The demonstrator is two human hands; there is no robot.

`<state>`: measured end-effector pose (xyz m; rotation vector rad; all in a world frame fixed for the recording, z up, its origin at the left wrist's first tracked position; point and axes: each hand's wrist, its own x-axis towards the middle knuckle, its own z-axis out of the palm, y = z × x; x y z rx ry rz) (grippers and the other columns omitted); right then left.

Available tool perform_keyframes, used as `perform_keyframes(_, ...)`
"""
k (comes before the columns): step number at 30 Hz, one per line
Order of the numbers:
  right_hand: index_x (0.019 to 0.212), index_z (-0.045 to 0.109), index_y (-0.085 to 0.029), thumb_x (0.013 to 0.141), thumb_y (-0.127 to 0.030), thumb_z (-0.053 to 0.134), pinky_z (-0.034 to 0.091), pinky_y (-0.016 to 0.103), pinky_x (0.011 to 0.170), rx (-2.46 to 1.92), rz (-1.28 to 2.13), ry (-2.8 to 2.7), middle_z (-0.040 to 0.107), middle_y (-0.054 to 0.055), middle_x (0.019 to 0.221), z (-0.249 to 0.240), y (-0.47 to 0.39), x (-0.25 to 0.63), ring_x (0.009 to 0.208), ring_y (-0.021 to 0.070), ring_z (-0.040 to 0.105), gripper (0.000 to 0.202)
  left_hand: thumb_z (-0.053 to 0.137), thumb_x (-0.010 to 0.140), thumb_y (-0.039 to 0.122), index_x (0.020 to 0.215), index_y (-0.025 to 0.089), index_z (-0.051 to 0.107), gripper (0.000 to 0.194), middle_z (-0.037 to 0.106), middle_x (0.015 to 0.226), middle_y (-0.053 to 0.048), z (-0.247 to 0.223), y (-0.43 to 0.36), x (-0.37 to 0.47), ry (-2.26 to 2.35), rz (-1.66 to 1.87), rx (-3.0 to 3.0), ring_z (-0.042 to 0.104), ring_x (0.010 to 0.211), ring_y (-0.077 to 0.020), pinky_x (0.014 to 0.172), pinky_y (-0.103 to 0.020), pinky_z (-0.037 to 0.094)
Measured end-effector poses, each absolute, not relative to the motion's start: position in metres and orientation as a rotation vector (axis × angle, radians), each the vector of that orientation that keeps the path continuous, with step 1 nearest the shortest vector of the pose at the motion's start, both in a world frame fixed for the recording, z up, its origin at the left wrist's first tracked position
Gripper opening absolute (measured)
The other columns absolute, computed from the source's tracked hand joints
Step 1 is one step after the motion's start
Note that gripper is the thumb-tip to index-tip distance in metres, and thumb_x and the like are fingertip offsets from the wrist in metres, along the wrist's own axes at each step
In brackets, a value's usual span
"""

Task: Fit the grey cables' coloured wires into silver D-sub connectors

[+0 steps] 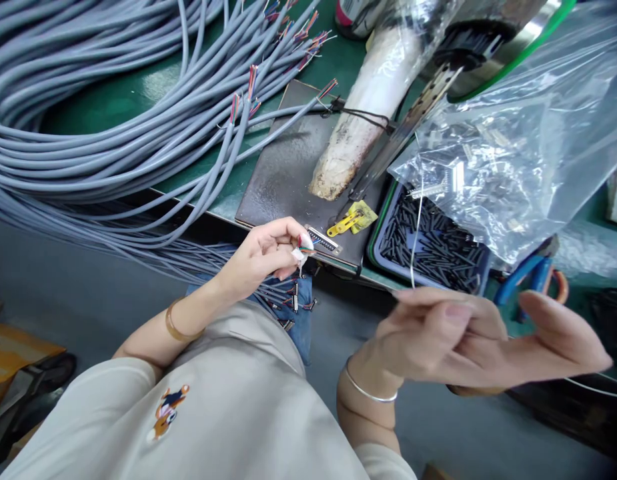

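Observation:
My left hand (275,253) is closed at the table edge, thumb and fingers pinching thin coloured wires (305,249). White coverings show on its fingertips. Right beside those fingers, a multi-pin connector (323,240) lies at the edge of a dark metal plate (283,173). My right hand (443,333) is raised at the right, thumb and forefinger pinching a thin pale strand of solder wire (418,227). The strand runs upward from the pinch; the other fingers stretch to the right. Over the plate, a soldering iron (388,157) slants downward beside a wrapped white bar (358,127).
Grey cables (138,153) with stripped ends fill the left. A bin (373,250) of short black tubes (423,233) stands right of the plate, under a clear bag (528,153) of metal parts. Blue-handled pliers (525,273) and a yellow clip (345,223) lie nearby.

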<state>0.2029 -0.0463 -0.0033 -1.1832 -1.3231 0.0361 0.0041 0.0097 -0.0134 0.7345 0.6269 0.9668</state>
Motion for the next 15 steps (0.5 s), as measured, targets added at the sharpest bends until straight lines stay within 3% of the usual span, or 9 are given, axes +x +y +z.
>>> perform_keyframes(2, 0.127, 0.066, -0.031, 0.094, -0.012, 0.065, 0.061, 0.024, 0.050, -1.122, -0.095, -1.291, 0.076, -0.003, 0.096, -0.005, -0.042, 0.195, 0.064, 0.0135, 0.075, 0.038, 0.077, 0.075, 0.016, 0.080, 0.016, 0.067, 0.011, 0.060, 0.067, 0.002, -0.018, 0.009, 0.002, 0.584, 0.957, 0.722, 0.049, 0.050, -0.0054, 0.045, -0.018, 0.037)
perform_keyframes(5, 0.110, 0.073, -0.022, 0.087, -0.004, 0.071, 0.069, 0.031, 0.067, -1.124, -0.024, -1.384, 0.079, -0.001, 0.090, -0.012, -0.039, 0.184, 0.072, 0.0175, 0.079, 0.029, 0.079, 0.073, 0.018, 0.072, 0.015, 0.067, 0.013, 0.058, 0.061, 0.002, -0.020, 0.010, -0.001, 0.485, 0.936, 0.661, 0.050, 0.048, -0.0060, 0.043, -0.016, 0.034)
perform_keyframes(9, 0.106, 0.071, -0.021, 0.083, -0.005, 0.075, 0.065, 0.028, 0.057, -1.085, 0.031, -1.525, 0.079, 0.001, 0.090, -0.020, -0.046, 0.182, 0.074, 0.0182, 0.079, 0.028, 0.081, 0.067, 0.020, 0.063, 0.014, 0.063, 0.019, 0.051, 0.056, 0.002, -0.018, 0.010, -0.003, 0.430, 0.932, 0.586, 0.049, 0.045, -0.0065, 0.040, -0.017, 0.030)
perform_keyframes(12, 0.106, 0.071, -0.022, 0.085, -0.010, 0.075, 0.061, 0.024, 0.053, -1.137, 0.020, -1.552, 0.076, -0.002, 0.081, -0.020, -0.053, 0.183, 0.062, 0.0136, 0.074, 0.025, 0.080, 0.066, 0.020, 0.062, 0.014, 0.062, 0.019, 0.050, 0.057, 0.003, -0.016, 0.010, -0.003, 0.441, 0.933, 0.584, 0.046, 0.043, -0.0056, 0.041, -0.018, 0.030)
perform_keyframes(15, 0.119, 0.067, -0.023, 0.091, -0.017, 0.071, 0.055, 0.023, 0.047, -1.172, 0.048, -1.446, 0.071, -0.004, 0.072, -0.015, -0.056, 0.182, 0.051, 0.0113, 0.067, 0.030, 0.080, 0.065, 0.020, 0.063, 0.014, 0.062, 0.019, 0.051, 0.058, 0.003, -0.015, 0.010, -0.003, 0.475, 0.940, 0.605, 0.046, 0.044, -0.0056, 0.041, -0.017, 0.029)
